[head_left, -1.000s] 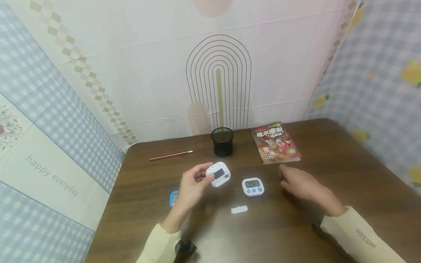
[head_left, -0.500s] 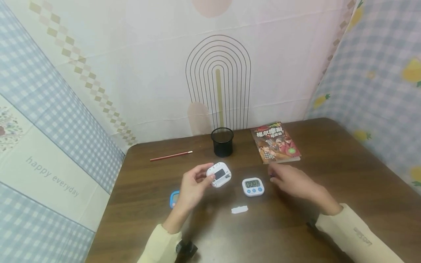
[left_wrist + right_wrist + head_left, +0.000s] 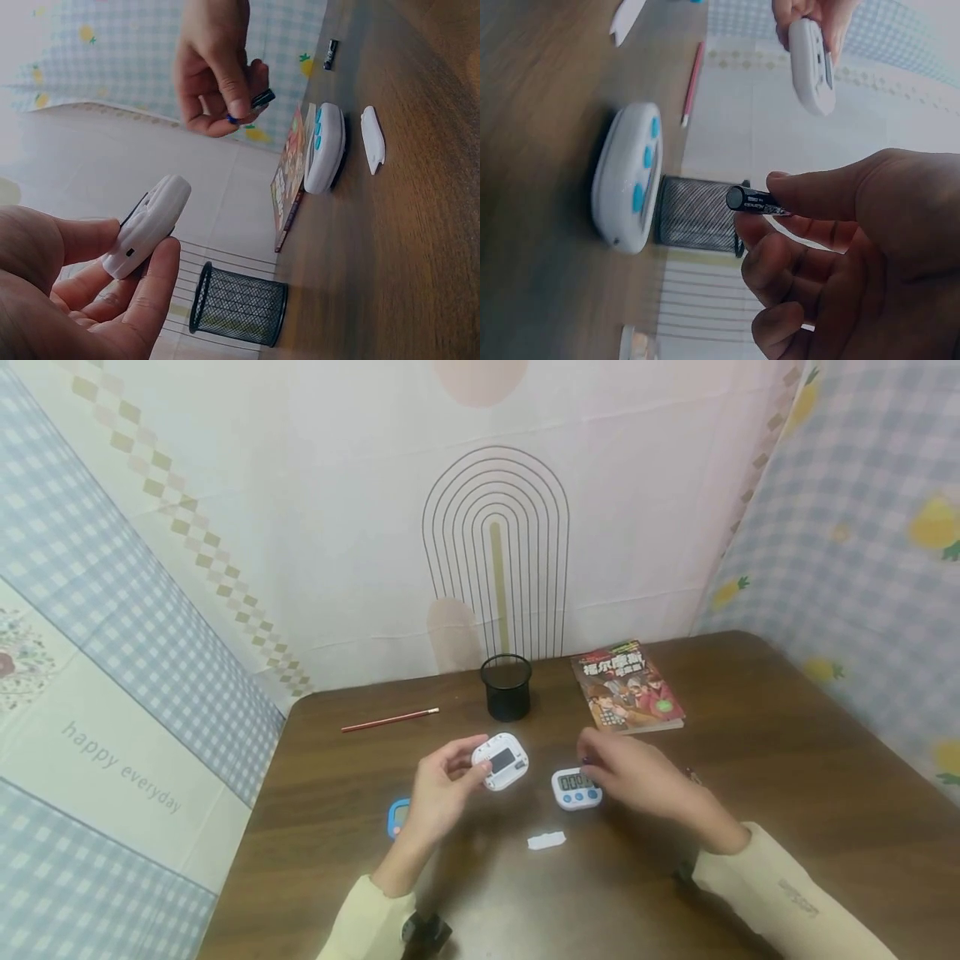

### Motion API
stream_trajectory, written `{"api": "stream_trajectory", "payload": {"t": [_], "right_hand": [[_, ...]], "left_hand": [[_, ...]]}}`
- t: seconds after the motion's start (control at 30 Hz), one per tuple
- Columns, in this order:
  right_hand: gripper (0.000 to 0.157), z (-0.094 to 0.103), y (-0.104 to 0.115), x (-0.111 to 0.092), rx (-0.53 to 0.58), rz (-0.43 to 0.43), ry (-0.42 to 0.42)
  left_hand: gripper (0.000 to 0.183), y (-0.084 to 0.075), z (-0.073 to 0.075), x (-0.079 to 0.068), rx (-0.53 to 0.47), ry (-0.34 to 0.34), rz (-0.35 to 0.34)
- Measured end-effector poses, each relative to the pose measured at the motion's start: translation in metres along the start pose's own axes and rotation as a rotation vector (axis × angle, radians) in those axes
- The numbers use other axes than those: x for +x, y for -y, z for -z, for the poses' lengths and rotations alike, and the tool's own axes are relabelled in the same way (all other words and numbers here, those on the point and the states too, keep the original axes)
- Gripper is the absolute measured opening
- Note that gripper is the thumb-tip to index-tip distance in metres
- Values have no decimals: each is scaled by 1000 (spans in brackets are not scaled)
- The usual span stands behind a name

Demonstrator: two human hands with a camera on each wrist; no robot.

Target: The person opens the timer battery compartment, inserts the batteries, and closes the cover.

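My left hand (image 3: pixel 441 793) holds a white digital timer (image 3: pixel 501 762) up off the table, its back with the uncovered battery slot toward the head view. Between thumb and fingers of my right hand (image 3: pixel 647 778) is a small dark battery (image 3: pixel 756 201), seen plainly in the right wrist view. That hand hangs over a second white timer (image 3: pixel 577 795), partly covering its display. This timer lies face up with blue buttons. A thin white battery cover (image 3: pixel 546 840) rests in front of it. Another battery (image 3: pixel 331 55) lies on the table, mostly behind my right wrist in the head view.
A blue timer (image 3: pixel 396 817) sits partly hidden behind my left wrist. Farther back on the brown table (image 3: pixel 337 777) are a red pencil (image 3: pixel 390 720), a black mesh pen cup (image 3: pixel 507 692) and a comic-style book (image 3: pixel 630 689). Patterned cloth hangs behind.
My right hand has moved left with the battery, from beside the book to over the timer on the table, uncovering the other battery. My left hand keeps its hold on the raised timer.
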State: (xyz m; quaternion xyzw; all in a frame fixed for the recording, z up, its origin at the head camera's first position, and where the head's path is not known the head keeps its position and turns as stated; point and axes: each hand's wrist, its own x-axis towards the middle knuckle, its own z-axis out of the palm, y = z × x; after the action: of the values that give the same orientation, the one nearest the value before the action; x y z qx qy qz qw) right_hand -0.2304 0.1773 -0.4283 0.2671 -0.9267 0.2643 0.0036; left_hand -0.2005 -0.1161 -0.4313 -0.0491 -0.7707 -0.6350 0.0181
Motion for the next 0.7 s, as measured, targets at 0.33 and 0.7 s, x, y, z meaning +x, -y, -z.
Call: {"api": "stream_trajectory", "payload": {"t": [0.33, 0.7], "right_hand": [[18, 1, 31, 11, 90, 64, -49], [20, -2, 56, 17, 124, 117, -147]], "left_hand": [[34, -1, -1, -1, -15, -1, 5], [33, -1, -4, -2, -22, 22, 9]]}}
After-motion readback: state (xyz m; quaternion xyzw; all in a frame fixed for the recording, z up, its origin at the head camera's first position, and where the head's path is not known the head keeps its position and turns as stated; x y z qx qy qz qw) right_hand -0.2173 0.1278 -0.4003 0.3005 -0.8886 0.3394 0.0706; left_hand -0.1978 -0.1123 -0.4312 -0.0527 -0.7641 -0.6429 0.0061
